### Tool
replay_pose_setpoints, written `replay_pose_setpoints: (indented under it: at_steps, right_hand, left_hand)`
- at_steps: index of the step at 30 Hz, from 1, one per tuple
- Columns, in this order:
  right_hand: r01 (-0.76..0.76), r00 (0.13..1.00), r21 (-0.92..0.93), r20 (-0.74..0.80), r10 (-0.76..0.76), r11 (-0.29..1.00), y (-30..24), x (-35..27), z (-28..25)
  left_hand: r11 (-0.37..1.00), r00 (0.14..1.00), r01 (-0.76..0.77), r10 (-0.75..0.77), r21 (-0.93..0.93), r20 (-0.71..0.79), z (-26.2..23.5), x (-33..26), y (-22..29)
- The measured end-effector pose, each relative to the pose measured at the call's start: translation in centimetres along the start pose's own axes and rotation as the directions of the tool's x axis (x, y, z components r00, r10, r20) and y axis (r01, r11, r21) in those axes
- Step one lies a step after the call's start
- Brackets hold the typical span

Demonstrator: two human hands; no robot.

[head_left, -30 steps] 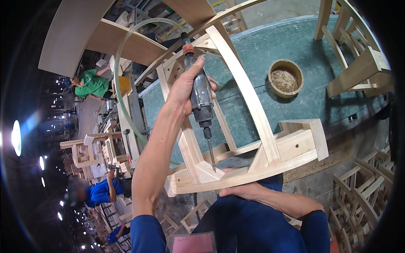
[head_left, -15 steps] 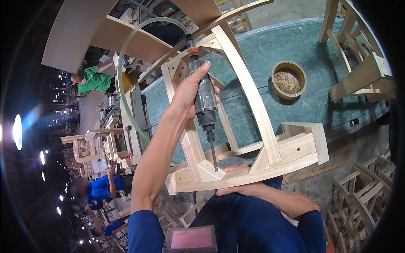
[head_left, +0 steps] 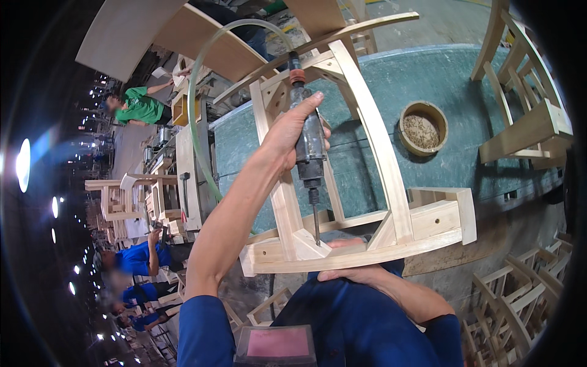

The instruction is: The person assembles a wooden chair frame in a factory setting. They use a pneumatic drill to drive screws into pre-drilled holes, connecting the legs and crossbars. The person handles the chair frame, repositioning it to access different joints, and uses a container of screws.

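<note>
My left hand (head_left: 301, 131) is closed around a dark power screwdriver (head_left: 312, 150) with a hose at its far end. Its long bit points down, the tip at a corner block (head_left: 310, 244) inside a pale wooden chair frame (head_left: 382, 140). At the near rail (head_left: 361, 259) my right hand (head_left: 351, 273) grips the frame, with fingers showing on the inner side and the rest on the near side. Whether a screw sits under the bit is too small to tell.
The frame rests on a green worktable (head_left: 361, 177). A round tub (head_left: 423, 128) of small screw-like pieces stands right of it. Another wooden frame (head_left: 526, 134) is at far right; more frames (head_left: 520, 300) lie below. A clear hose (head_left: 194, 110) loops left. People work at left.
The view has shifted slightly, so most things appear a little further right. Both hands keep their grips, and the bit stays at the same corner block.
</note>
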State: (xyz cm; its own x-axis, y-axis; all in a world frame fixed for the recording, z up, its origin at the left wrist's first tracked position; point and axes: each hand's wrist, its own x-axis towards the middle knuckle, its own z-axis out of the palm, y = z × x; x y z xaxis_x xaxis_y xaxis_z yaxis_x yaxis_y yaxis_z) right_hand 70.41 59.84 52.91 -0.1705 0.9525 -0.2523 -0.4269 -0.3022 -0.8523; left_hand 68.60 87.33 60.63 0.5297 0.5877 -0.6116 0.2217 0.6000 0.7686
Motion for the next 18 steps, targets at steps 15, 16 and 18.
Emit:
replay_pose_setpoints:
  at_steps: [15, 16, 18]
  right_hand:
    - [-0.297, 0.953, -0.132, -0.098, 0.286, 0.946, 2.9, -0.5, 1.0]
    - [-0.367, 0.92, -0.249, 0.047, 0.39, 0.896, 3.6, 0.2, 1.2]
    - [-0.342, 0.895, -0.521, 0.072, 0.44, 0.782, 4.6, 0.8, 2.4]
  left_hand:
    - [0.924, 0.903, -0.376, 0.348, 0.067, 0.253, 4.5, -9.2, 3.6]
    - [0.865, 0.839, -0.5, 0.477, 0.026, 0.263, 4.3, -10.7, 3.4]
    - [0.901, 0.87, -0.433, 0.409, 0.033, 0.276, 3.6, -14.1, 4.3]
